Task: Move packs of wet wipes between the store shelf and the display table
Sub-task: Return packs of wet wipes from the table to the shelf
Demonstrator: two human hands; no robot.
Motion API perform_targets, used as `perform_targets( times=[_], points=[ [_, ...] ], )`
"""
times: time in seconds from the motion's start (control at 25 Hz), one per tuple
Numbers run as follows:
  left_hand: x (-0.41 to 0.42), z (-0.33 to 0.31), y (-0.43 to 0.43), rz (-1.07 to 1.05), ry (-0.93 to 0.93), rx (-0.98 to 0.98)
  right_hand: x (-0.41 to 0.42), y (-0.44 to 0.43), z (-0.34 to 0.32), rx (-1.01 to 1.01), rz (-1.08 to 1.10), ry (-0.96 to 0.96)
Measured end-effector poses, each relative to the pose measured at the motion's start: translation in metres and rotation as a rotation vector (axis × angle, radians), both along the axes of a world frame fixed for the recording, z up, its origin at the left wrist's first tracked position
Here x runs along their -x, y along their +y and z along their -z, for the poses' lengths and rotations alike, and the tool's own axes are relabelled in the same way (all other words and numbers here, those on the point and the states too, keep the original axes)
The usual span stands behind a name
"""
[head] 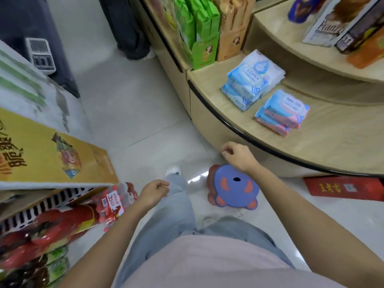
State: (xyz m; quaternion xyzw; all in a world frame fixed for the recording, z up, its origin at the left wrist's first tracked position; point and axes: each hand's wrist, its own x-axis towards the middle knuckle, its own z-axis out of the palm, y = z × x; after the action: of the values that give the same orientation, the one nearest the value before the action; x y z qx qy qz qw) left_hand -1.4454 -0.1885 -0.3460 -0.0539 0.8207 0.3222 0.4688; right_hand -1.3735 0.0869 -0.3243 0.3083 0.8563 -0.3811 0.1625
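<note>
**Both hands empty; packs stacked on the table**

My left hand [154,191], lower centre of the frame, is loosely curled and holds nothing. My right hand [236,155], just below the table [332,138] rim, is also loosely curled and empty.

Hazards, as I judge them:
1. A stool [234,187] sits on the floor beside my feet. Stepping toward the table could catch it.
2. The blue stack [252,80] is uneven, and its top pack overhangs the ones below. Pulling that pack from one side could drag the lower packs out of place.
3. The pink stack [283,112] lies nearer the rim. A careless push could send it off the edge.

Both stacks lie at centre right of the frame, near each other but apart. The blue stack is just beside the green boxes [204,48]. The packs are flat, soft, glossy pouches. The pink stack's top pack shows a pale label.
</note>
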Motion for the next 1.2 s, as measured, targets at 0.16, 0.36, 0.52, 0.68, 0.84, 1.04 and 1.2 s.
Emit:
perform_targets(
  times=[0.16, 0.36, 0.52, 0.68, 0.84, 1.04, 1.2],
  points=[
    [0.120, -0.004, 0.044, 0.135, 0.043, -0.003, 0.046, 0.010, 0.011, 0.034, 0.152, -0.056],
    [0.231, -0.027, 0.169, 0.324, 0.124, -0.121, 0.065, 0.031, 0.016, 0.169, 0.516, -0.100],
    [0.257, -0.023, 0.281, 0.465, 0.116, -0.190, 0.079, 0.077, 0.020, 0.369, 1.048, 0.082],
    [0.250, -0.017, 0.367, 0.445, 0.023, -0.212, 0.103, 0.131, 0.015, 0.532, 1.163, 0.128],
    [0.228, -0.015, 0.412, 0.476, -0.129, -0.309, 0.130, 0.145, 0.011, 0.687, 1.182, 0.250],
    [0.224, -0.007, 0.420, 0.404, -0.135, -0.342, 0.151, 0.141, 0.013, 0.587, 1.303, 0.350],
    [0.231, -0.004, 0.412, 0.373, -0.083, -0.300, 0.161, 0.139, 0.011, 0.559, 1.361, 0.323]
  ],
)
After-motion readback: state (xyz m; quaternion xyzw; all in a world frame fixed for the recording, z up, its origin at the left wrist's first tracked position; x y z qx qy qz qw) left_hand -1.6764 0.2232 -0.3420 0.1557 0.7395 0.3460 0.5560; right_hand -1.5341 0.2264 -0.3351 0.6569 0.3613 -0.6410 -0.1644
